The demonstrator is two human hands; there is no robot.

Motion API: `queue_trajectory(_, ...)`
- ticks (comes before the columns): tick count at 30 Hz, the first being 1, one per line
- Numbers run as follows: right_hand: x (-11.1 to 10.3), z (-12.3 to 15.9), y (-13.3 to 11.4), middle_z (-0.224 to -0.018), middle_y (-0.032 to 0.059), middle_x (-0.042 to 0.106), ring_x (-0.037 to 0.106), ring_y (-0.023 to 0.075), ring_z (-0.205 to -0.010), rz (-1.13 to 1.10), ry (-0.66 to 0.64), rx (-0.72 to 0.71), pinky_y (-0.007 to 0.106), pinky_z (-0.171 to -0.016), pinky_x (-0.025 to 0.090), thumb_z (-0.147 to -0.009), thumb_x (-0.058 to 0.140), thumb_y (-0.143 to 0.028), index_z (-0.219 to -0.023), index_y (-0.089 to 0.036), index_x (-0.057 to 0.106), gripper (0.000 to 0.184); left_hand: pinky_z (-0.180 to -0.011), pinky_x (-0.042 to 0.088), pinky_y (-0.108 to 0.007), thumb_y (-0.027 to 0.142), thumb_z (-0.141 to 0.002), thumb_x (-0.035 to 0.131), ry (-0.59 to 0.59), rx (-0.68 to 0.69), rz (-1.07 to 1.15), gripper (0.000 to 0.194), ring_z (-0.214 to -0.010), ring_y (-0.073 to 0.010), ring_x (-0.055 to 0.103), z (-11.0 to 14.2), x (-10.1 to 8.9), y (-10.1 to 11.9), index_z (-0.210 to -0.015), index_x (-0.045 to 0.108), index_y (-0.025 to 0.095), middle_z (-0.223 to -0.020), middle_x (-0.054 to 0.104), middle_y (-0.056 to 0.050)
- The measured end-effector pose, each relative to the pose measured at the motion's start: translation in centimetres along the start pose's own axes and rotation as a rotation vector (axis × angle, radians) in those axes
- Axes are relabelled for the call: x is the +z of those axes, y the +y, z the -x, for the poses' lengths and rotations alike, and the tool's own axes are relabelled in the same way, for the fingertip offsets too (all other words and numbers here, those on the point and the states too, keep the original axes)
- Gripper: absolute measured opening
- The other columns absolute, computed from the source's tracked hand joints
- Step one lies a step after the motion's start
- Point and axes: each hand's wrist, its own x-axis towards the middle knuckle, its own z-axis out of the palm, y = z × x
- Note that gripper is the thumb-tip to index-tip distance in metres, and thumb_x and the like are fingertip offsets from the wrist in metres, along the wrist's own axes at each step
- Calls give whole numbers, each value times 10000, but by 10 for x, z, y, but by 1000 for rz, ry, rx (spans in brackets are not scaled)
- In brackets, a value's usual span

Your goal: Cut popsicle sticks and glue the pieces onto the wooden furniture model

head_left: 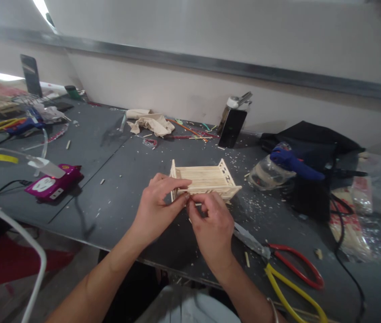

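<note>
A small model bed (pixel 207 174) built of pale wooden sticks stands on the dark table, with raised end panels at left and right. At its near left corner my left hand (pixel 158 199) closes thumb and fingers over the front side. Beside it, my right hand (pixel 212 217) has its thumb and forefinger pinched together against the same front edge. Whatever sits between the right fingertips is too small and too hidden to name. Just right of that hand lie cutters (pixel 253 242) with one red and one yellow handle.
A phone (pixel 232 128) leans upright behind the model. To the right are a blue glue gun (pixel 287 161), a clear plastic cup (pixel 267 175) and a black bag (pixel 314 139). A purple power strip (pixel 54 181) lies left; a cloth (pixel 153 124) lies behind. Stick scraps litter the table.
</note>
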Motion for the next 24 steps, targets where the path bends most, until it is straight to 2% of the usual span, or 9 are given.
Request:
queue_trajectory(6,-4,-2,4,-715,-21,605,539,128,-647,-20,-38,-2,258,-640,404,-859,606,-250,-747,-211,609,118,-728,502,-306,81,-772,640,9,-3,21,279,-825,-169,621,0,-1,-1,-984,697,252,-829,698,-5)
queue_trajectory(10,-18,-3,4,-693,-30,583,539,120,-626,-27,-63,-21,248,-615,414,-863,610,-256,-781,-217,621,92,-746,505,-308,62,-759,643,6,-3,29,324,-840,-171,624,0,-1,-2,-1020,685,250,-845,697,-6)
queue_trajectory(13,-33,-6,4,-723,-20,593,554,121,-663,-7,-11,-128,248,-638,440,-869,599,-204,-853,-218,624,33,-761,503,-312,66,-763,646,9,4,34,330,-838,-169,620,1,-1,-4,-1038,678,245,-847,699,-7)
queue_trajectory(17,-47,-17,5,-861,37,636,574,181,-838,107,63,-322,336,-779,467,-844,615,-175,-953,-218,631,118,-767,500,-304,81,-776,650,18,26,52,327,-837,-160,621,2,0,-5,-1059,669,244,-852,699,-8)
queue_trajectory(24,-45,-35,10,-970,48,663,549,232,-925,191,-55,-414,400,-793,420,-856,600,-238,-1020,-233,647,171,-753,514,-299,90,-779,652,30,18,67,360,-827,-159,632,2,1,-5,-1094,655,264,-848,703,-9)
